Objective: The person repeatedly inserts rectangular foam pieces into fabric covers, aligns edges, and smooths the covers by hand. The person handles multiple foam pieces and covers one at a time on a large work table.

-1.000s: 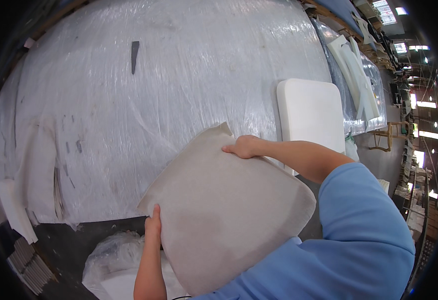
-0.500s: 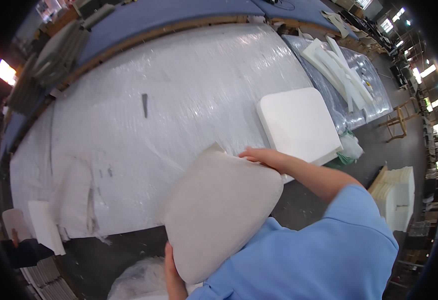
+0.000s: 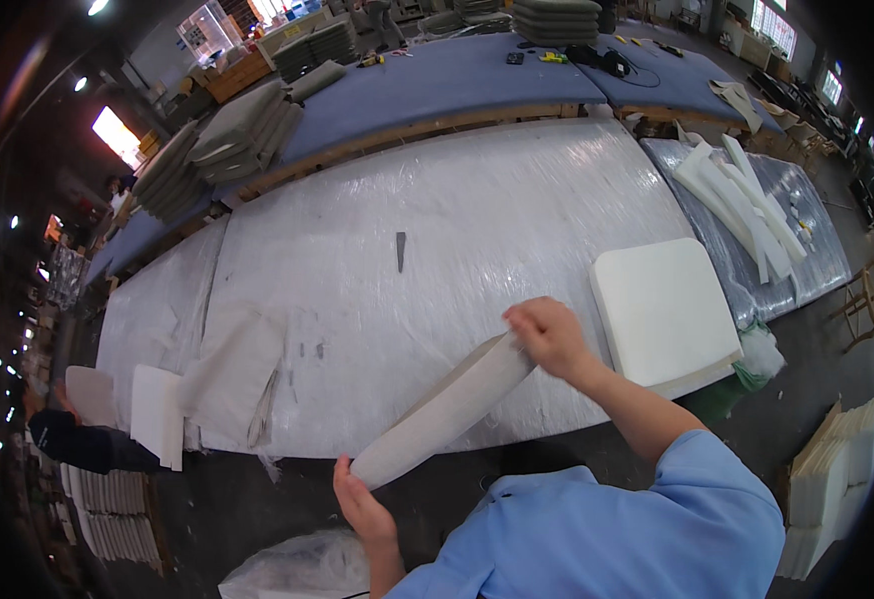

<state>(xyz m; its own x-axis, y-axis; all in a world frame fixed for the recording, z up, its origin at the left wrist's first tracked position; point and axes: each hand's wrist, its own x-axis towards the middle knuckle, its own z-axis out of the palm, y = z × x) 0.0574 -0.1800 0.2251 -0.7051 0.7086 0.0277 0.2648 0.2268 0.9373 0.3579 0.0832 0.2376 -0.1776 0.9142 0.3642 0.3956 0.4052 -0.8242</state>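
Over the near edge of a table (image 3: 547,200) wrapped in clear film, a grey-beige pad (image 3: 447,414) is held aslant, nearly edge-on. The right hand (image 3: 549,337) has its fingers curled closed on the pad's upper right end; the left hand (image 3: 365,509) is at the lower left end, its grip partly hidden, so I cannot tell how far its fingers close. A small pale mark on a co-worker's dark sleeve (image 3: 92,444), at far left, is too small to read.

The film is wrinkled and shiny. Beyond stand blue-topped tables (image 3: 437,85) bearing stacks of grey cushions (image 3: 242,130), in a large workshop with bright windows (image 3: 117,135) and a dark floor.

A white cushion (image 3: 662,309) lies near the right hand, by the right forearm; a dark strip (image 3: 401,252) lies farther in. Crumpled cloth (image 3: 232,359) and a white block (image 3: 157,409) are at the left, white strips (image 3: 737,205) beyond the cushion. A green and white bag (image 3: 752,364) is beside the cushion's right corner, a foam stack (image 3: 837,479) at lower right.
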